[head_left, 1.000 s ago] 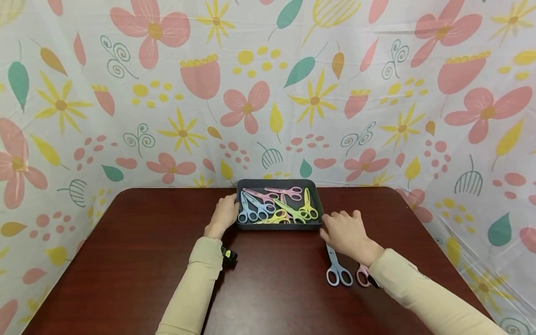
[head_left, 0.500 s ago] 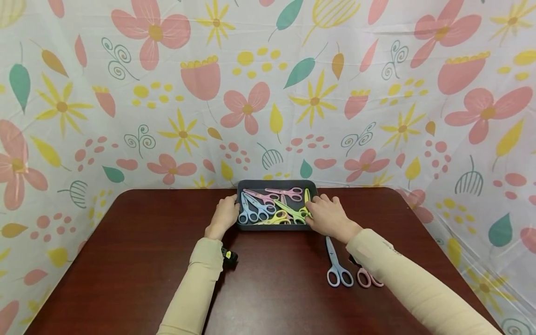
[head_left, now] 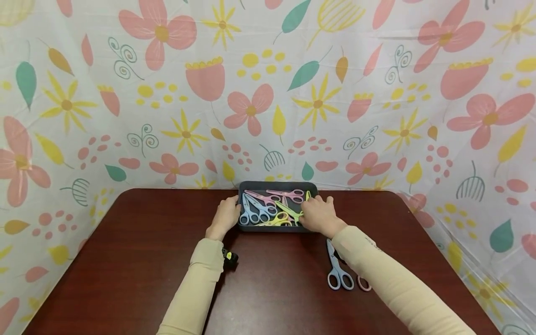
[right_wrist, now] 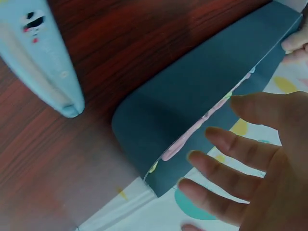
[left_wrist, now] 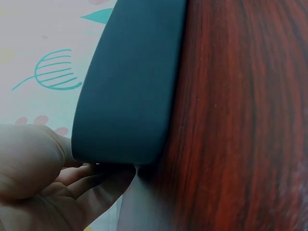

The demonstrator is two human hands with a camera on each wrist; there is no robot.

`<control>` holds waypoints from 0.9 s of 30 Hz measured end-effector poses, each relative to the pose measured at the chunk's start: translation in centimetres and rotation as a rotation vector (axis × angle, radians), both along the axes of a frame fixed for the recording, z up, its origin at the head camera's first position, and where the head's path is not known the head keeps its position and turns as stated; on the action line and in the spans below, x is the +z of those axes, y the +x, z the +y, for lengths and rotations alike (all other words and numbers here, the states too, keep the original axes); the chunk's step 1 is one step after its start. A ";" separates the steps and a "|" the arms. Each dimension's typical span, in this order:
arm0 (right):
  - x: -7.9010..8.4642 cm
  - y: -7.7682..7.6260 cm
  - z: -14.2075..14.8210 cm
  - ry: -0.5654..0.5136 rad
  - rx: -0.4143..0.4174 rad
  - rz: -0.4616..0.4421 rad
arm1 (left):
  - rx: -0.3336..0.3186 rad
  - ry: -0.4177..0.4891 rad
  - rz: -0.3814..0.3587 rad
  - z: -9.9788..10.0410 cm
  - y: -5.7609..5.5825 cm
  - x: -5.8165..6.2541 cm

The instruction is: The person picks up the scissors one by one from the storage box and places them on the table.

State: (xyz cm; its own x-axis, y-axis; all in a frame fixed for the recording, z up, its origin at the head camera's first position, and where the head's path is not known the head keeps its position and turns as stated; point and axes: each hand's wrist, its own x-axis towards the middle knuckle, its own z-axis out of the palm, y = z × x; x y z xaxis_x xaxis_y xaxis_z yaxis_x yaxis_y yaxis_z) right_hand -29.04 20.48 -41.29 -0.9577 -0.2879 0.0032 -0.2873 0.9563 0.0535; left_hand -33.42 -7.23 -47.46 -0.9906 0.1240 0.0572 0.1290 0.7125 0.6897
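A dark grey tray [head_left: 261, 229] holds several scissors: light blue pairs [head_left: 264, 207], pink scissors [head_left: 289, 192], yellow scissors [head_left: 278, 220] and yellow-green scissors [head_left: 289, 210]. At its left end my left hand [head_left: 226, 215] grips the wall, thumb at the rim and fingers against the outside, as the left wrist view shows. My right hand [head_left: 320, 215] hovers over the tray's right end, covering some scissors there. In the right wrist view its fingers [right_wrist: 231, 176] are spread and slightly bent, holding nothing. Blue scissors [head_left: 335, 269] lie on the table below the right wrist.
Pink scissors [head_left: 365, 290] lie beside the blue ones, mostly hidden by the right sleeve. The tray stands at the back edge of the dark wooden table [head_left: 259, 284]. Behind it hangs a floral curtain [head_left: 268, 139].
My right hand has moved left, from beside the tray's right end to over the scissors in it. The left hand has stayed at the tray's left end.
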 end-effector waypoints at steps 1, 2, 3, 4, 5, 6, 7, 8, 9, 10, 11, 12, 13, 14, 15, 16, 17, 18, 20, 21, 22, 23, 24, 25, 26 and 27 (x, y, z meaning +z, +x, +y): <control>0.0 -0.2 0.0 -0.008 -0.012 -0.017 | 0.001 0.000 0.005 0.0 0.0 -0.1; 0.0 -0.4 0.0 -0.015 -0.023 -0.036 | 0.004 0.003 0.008 0.0 0.0 -0.1; 0.0 -0.6 0.0 -0.022 -0.039 -0.060 | 0.005 0.007 0.010 0.0 0.1 -0.1; 0.0 -0.8 -0.1 -0.025 -0.055 -0.083 | 0.002 0.012 0.012 0.0 0.1 -0.1; 0.1 -1.0 -0.1 -0.028 -0.068 -0.104 | 0.001 0.014 0.009 0.0 0.1 -0.1; 0.1 -1.2 -0.1 -0.029 -0.079 -0.121 | 0.000 0.015 0.007 -0.1 0.1 -0.1; 0.2 -1.3 -0.2 -0.032 -0.087 -0.138 | -0.001 0.015 0.004 -0.1 0.1 0.0; 0.2 -1.4 -0.2 -0.035 -0.094 -0.152 | -0.003 0.017 0.001 -0.1 0.1 0.0; 0.2 -1.5 -0.3 -0.037 -0.101 -0.163 | -0.004 0.019 0.001 -0.1 0.2 0.0; 0.2 -1.5 -0.3 -0.039 -0.107 -0.172 | -0.006 0.023 -0.002 -0.1 0.2 0.1; 0.3 -1.6 -0.4 -0.041 -0.113 -0.182 | -0.006 0.025 -0.001 -0.1 0.2 0.1; 0.3 -1.7 -0.5 -0.040 -0.118 -0.193 | -0.007 0.027 -0.001 -0.1 0.1 0.1; 0.2 -1.7 -0.5 -0.039 -0.126 -0.202 | -0.008 0.027 0.002 0.0 0.1 0.1; 0.2 -1.8 -0.6 -0.035 -0.134 -0.210 | -0.008 0.026 0.005 0.0 0.1 0.1; 0.1 -1.8 -0.6 -0.028 -0.142 -0.217 | -0.007 0.024 0.009 0.0 0.1 0.1; 0.1 -1.8 -0.6 -0.022 -0.152 -0.224 | -0.008 0.024 0.010 0.0 0.1 0.1; 0.0 -1.9 -0.7 -0.016 -0.159 -0.228 | -0.009 0.022 0.012 0.0 0.0 0.1; -0.1 -1.9 -0.7 -0.011 -0.167 -0.231 | -0.008 0.022 0.013 0.0 0.0 0.1; -0.2 -2.0 -0.7 -0.005 -0.182 -0.234 | -0.007 0.025 0.013 0.0 0.0 0.1; -0.3 -2.1 -0.7 -0.002 -0.189 -0.234 | -0.008 0.030 0.010 0.0 0.0 0.1; -0.4 -2.1 -0.8 0.000 -0.194 -0.234 | -0.011 0.031 0.008 0.0 0.0 0.1; -0.5 -2.2 -0.8 0.002 -0.198 -0.234 | -0.011 0.033 0.004 0.0 -0.1 0.1; -0.6 -2.2 -0.8 0.005 -0.201 -0.234 | -0.009 0.030 0.005 0.0 -0.1 0.1; -0.6 -2.3 -0.9 0.004 -0.201 -0.233 | -0.007 0.027 0.004 0.0 -0.1 0.1; -0.7 -2.3 -0.9 0.002 -0.201 -0.232 | -0.005 0.025 0.003 0.0 -0.1 0.1; -0.8 -2.4 -1.0 0.001 -0.200 -0.230 | -0.003 0.023 0.002 0.0 -0.1 0.1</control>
